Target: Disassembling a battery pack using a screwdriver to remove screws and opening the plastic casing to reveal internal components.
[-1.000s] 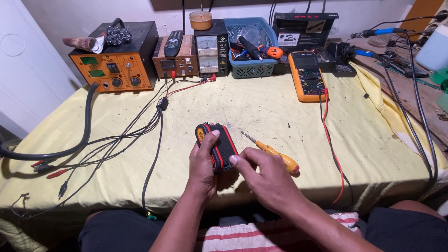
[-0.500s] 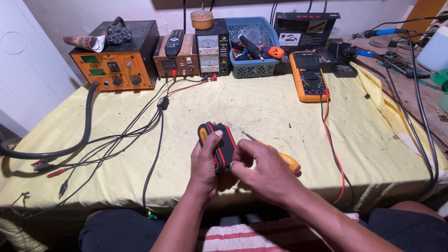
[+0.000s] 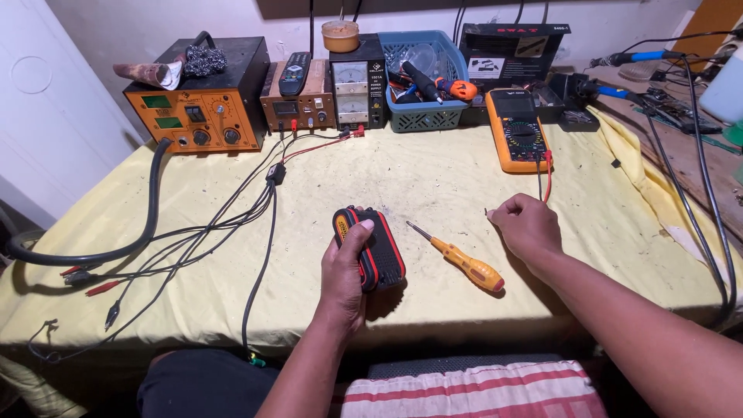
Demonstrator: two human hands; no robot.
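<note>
My left hand grips a black battery pack with red and orange trim, held on the yellow tablecloth near the front middle. My right hand has reached out to the right, fingers pinched together on a tiny dark thing at its fingertips, too small to tell what it is. It is just below the red and black probe leads of the orange multimeter. An orange-handled screwdriver lies on the cloth between my two hands, touched by neither.
At the back stand an orange bench unit, a small supply with a remote on top, a meter box and a blue basket of tools. Black cables and clip leads cross the left side. More wires run along the right edge.
My right hand left the battery pack and moved right toward the multimeter leads. My left hand still holds the pack, now lying flatter on the cloth.
</note>
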